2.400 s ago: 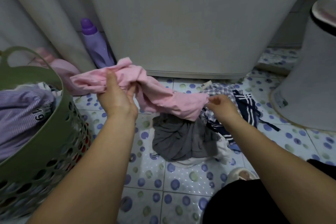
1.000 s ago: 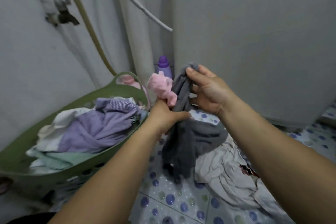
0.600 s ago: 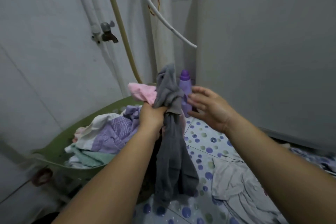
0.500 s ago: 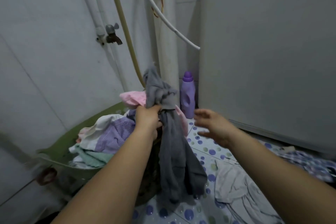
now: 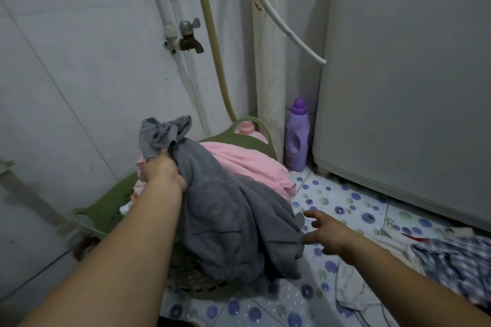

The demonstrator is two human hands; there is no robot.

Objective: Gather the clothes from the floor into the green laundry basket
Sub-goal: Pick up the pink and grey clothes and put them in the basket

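Grey garment (image 5: 233, 215) hangs from our left hand (image 5: 162, 171), bunched tight in a closed grip near its top, w/ the rest draped over the near rim of the basket (image 5: 106, 207). Pink cloth (image 5: 247, 164) already lies heaped inside, one edge spilling over the right side. Our right hand (image 5: 326, 233) is free, fingers spread wide, holding nothing, just beside the grey hem.

Step in hand, as we judge it: getting the grey piece fully in. Most of it looks to be outside the wall, so simply letting go would prob. let it slide to the floor (image 5: 345, 207). Better: we lift the left hand up & over toward the far handle, scoop the hanging bulk w/ the right, then release over the middle. Tuck the pink edge in while we're there.

More clothes remain on the floor at right: a pale piece (image 5: 353, 289) and a checked one (image 5: 457, 260), blurred. Bottle (image 5: 297, 138) stands well clear of the basket, by the white appliance (image 5: 403, 87), so no need to mind it.
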